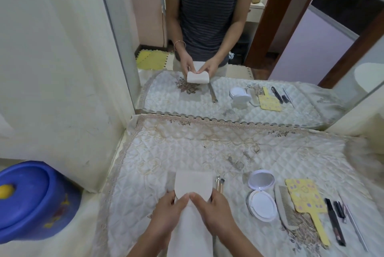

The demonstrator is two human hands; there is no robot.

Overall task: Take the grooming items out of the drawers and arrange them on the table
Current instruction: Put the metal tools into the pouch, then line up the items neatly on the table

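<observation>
Cloth [193, 184], pinched by left hand [166, 212], right hand [215, 212]

Yellow patterned hand mirror [303, 196], blue bin [31, 198]

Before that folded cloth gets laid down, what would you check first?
1. Grip: the left hand and the right hand both pinch the near edge of the beige folded cloth: ok.
2. Bare room on the white quilted table cover beyond the cloth: ok.
3. Gap to the thin gold-handled brushes at the cloth's right edge, touching or apart: cannot tell.
4. The open white round compact lies well to the right, clear of the cloth: ok.
5. Anything wrapped inside the cloth: cannot tell.
6. Drawers emptied: none in view, cannot tell.
</observation>
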